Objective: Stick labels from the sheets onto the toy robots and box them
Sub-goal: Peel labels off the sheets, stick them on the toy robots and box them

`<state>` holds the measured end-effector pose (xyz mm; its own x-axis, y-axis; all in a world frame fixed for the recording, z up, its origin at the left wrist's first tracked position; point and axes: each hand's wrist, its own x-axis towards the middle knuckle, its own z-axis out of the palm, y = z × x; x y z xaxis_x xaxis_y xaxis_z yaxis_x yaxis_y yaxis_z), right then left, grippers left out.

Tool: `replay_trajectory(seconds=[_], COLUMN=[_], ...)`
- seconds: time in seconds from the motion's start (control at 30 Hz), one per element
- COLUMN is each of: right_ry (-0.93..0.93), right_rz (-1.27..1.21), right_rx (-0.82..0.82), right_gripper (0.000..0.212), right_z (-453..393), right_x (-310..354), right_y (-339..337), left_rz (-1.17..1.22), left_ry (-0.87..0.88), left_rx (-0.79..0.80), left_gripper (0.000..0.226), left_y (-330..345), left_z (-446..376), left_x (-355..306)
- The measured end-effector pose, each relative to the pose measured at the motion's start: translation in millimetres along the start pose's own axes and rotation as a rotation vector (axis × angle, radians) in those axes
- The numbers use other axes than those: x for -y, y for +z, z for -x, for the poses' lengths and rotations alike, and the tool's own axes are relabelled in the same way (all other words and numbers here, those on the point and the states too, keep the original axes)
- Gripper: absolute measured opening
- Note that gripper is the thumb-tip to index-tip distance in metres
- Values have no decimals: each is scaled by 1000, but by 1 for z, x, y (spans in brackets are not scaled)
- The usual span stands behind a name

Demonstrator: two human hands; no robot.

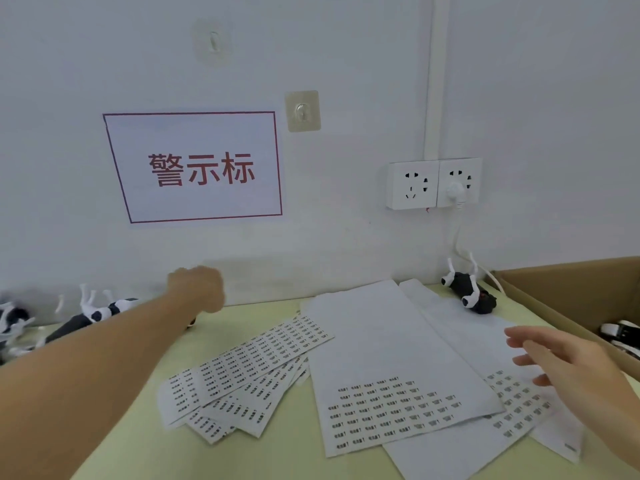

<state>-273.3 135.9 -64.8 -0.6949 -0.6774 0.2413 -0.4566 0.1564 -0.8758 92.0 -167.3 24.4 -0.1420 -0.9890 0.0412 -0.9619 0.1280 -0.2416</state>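
Note:
Label sheets lie on the pale green table: a fanned stack of full strips (249,372), a large part-used sheet (391,375) and another sheet (512,407) under it at the right. Black-and-white toy robots (93,311) lie in a heap at the far left, and one toy robot (467,291) lies legs-up at the back right. My left hand (197,289) reaches far forward near the wall, knuckles towards me, its fingers hidden; a small dark bit shows beneath the wrist. My right hand (554,358) hovers over the right sheets, fingers straight and spread, holding nothing.
An open cardboard box (554,299) stands at the right edge with a black-and-white toy (620,332) inside. The white wall behind the table carries a red-framed sign (194,168), a double socket (434,183) with a plugged white cable, and two adhesive hooks.

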Motion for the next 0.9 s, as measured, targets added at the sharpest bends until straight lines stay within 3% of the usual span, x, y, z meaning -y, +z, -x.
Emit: replay_trajectory(seconds=[0.13, 0.23, 0.37, 0.53, 0.6, 0.63, 0.73, 0.83, 0.9], right_ry=[-20, -36, -50, -90, -112, -120, -144, -121, -68], right_rz=[-3, 17, 23, 58, 104, 127, 182, 254, 391], right_rx=[21, 28, 41, 60, 70, 78, 107, 170, 276], right_gripper=[33, 33, 32, 31, 31, 30, 29, 17, 25], right_z=[6, 8, 12, 16, 17, 18, 23, 27, 30], right_x=[4, 6, 10, 12, 12, 12, 15, 18, 20], right_y=[3, 6, 6, 7, 8, 9, 12, 16, 18], left_rz=[-119, -176, -318, -292, -239, -192, 91, 571, 809], left_ry=[-14, -46, -8, 48, 105, 130, 191, 264, 284], left_rx=[107, 90, -24, -137, -245, -288, -311, -100, 129], left_gripper=[48, 63, 45, 46, 24, 19, 33, 41, 44], left_y=[39, 60, 72, 65, 52, 43, 20, -3, -18], left_z=[-13, -14, -7, -11, -10, -7, -2, 9, 27], left_x=[48, 58, 61, 51, 38, 31, 5, -26, -45])
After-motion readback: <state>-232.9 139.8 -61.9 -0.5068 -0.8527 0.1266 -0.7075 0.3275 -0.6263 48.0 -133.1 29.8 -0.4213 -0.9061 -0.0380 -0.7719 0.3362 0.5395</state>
